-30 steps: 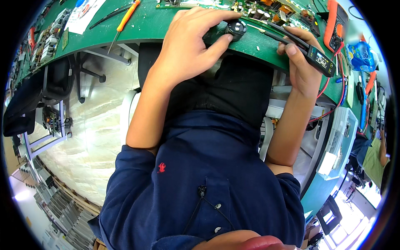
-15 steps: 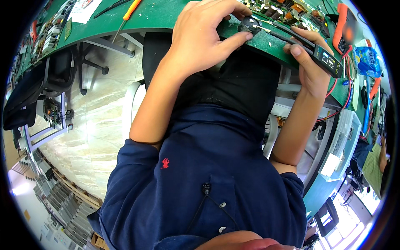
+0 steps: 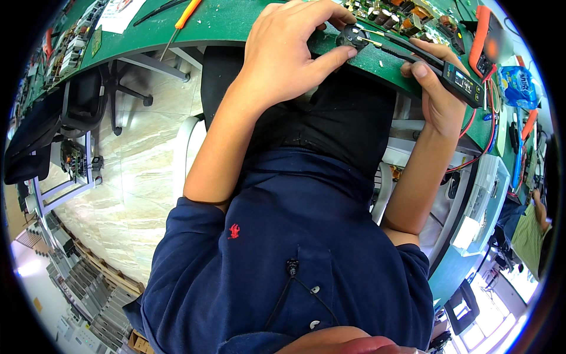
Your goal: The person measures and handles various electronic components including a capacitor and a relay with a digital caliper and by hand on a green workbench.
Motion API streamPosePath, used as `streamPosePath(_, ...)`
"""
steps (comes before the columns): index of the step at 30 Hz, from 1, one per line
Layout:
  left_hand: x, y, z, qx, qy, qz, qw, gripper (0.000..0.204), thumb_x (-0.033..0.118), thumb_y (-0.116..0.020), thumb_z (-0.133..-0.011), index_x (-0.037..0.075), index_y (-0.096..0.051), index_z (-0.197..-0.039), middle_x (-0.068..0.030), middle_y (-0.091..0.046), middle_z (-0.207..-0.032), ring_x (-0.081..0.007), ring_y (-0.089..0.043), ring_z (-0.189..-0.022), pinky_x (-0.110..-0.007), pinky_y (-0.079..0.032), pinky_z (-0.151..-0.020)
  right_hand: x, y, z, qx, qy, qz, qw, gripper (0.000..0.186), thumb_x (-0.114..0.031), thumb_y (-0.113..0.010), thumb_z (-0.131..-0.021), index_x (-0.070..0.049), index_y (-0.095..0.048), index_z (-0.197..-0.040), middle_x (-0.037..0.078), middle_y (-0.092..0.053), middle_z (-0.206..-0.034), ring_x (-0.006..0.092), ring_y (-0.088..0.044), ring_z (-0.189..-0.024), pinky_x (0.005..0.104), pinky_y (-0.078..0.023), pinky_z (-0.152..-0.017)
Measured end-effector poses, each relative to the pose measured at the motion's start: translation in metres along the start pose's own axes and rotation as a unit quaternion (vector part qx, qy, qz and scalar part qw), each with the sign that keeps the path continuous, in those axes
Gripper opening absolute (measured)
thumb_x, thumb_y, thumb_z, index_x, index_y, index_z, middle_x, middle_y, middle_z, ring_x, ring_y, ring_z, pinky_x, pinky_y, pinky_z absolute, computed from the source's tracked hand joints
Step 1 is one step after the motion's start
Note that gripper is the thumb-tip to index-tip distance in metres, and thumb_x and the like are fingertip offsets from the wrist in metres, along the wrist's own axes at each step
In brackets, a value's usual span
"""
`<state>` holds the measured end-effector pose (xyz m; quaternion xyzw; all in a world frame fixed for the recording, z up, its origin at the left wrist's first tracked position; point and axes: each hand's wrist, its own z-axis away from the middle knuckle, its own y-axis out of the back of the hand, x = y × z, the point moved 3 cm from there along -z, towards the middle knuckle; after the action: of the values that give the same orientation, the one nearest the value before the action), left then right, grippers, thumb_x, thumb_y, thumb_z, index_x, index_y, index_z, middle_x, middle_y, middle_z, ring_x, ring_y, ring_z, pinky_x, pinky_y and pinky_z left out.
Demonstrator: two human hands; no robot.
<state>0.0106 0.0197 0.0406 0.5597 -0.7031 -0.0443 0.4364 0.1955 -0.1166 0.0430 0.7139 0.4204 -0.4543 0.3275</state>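
Note:
My left hand (image 3: 289, 56) reaches over the bench's front edge and grips a small black round component (image 3: 352, 38) between thumb and fingers. Its exact kind does not show. From the right, my right hand (image 3: 439, 88) holds a black tweezer-type meter (image 3: 463, 86) with a small lit screen, its thumb along the body. The meter's two metal tips point left and lie at the round component, apparently touching it. My left fingertips are partly hidden behind the component.
On the green bench top (image 3: 233, 22) a populated circuit board (image 3: 407, 17) lies just beyond my hands. An orange-handled screwdriver (image 3: 187, 13) rests to the left. A blue packet (image 3: 517, 87) and red cables (image 3: 490, 127) are at the right. Another person's green garment (image 3: 527, 239) shows far right.
The meter has shifted and tilted very slightly in my right hand, its tips staying at the round component. My left hand is nearly still. At far right, the other person's arm has moved.

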Motion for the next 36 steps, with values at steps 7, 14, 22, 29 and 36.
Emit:
streamPosePath(7, -0.0001, -0.0001, 0.0, 0.003, -0.001, -0.002, 1.0, 0.034, 0.019, -0.074, -0.073, 0.008, -0.062, -0.103, -0.0085, -0.064, -0.09, -0.0281, -0.059, -0.084, -0.037, -0.043, -0.077, 0.0, -0.0013, 0.0003, 0.006, 0.004, 0.006, 1.0, 0.032, -0.01, -0.078, -0.078, 0.004, -0.066, -0.105, 0.009, -0.069, -0.081, 0.0142, -0.067, -0.076, 0.0229, -0.052, -0.073)
streamPosePath(14, 0.0013, -0.0001, -0.0008, 0.0, 0.003, 0.0, 1.0, 0.033, 0.018, -0.074, -0.073, 0.008, -0.062, -0.101, -0.0081, -0.064, -0.089, -0.0277, -0.059, -0.083, -0.036, -0.043, -0.076, 0.0003, -0.001, 0.0009, 0.009, 0.0, 0.0, 1.0, 0.029, -0.008, -0.076, -0.08, 0.004, -0.066, -0.105, 0.009, -0.069, -0.081, 0.015, -0.067, -0.076, 0.024, -0.053, -0.073)
streamPosePath(22, 0.002, 0.0003, -0.0006, -0.009, 0.015, -0.003, 1.0, 0.033, 0.018, -0.074, -0.073, 0.008, -0.061, -0.101, -0.0078, -0.063, -0.087, -0.0263, -0.058, -0.081, -0.036, -0.043, -0.075, 0.0034, -0.0007, 0.0004, 0.007, 0.01, -0.007, 1.0, 0.028, -0.007, -0.074, -0.081, 0.004, -0.065, -0.106, 0.011, -0.069, -0.082, 0.016, -0.067, -0.077, 0.0247, -0.053, -0.075)
streamPosePath(29, 0.0036, 0.0001, -0.0013, -0.005, 0.019, -0.002, 1.0, 0.032, 0.018, -0.075, -0.073, 0.008, -0.062, -0.101, -0.0084, -0.063, -0.088, -0.0268, -0.059, -0.082, -0.036, -0.043, -0.074, 0.0013, -0.0017, 0.0002, 0.001, 0.016, -0.015, 1.0, 0.027, -0.005, -0.073, -0.081, 0.005, -0.065, -0.105, 0.01, -0.068, -0.082, 0.0149, -0.067, -0.077, 0.0239, -0.053, -0.074)
streamPosePath(36, 0.0032, 0.0001, -0.0009, 0.002, 0.014, -0.012, 1.0, 0.032, 0.019, -0.075, -0.073, 0.008, -0.063, -0.1, -0.0088, -0.063, -0.088, -0.0271, -0.059, -0.082, -0.036, -0.044, -0.075, -0.0002, -0.0043, -0.0016, 0.006, 0.014, -0.018, 1.0, 0.026, -0.006, -0.074, -0.081, 0.004, -0.066, -0.104, 0.01, -0.069, -0.081, 0.014, -0.067, -0.075, 0.0229, -0.053, -0.072)
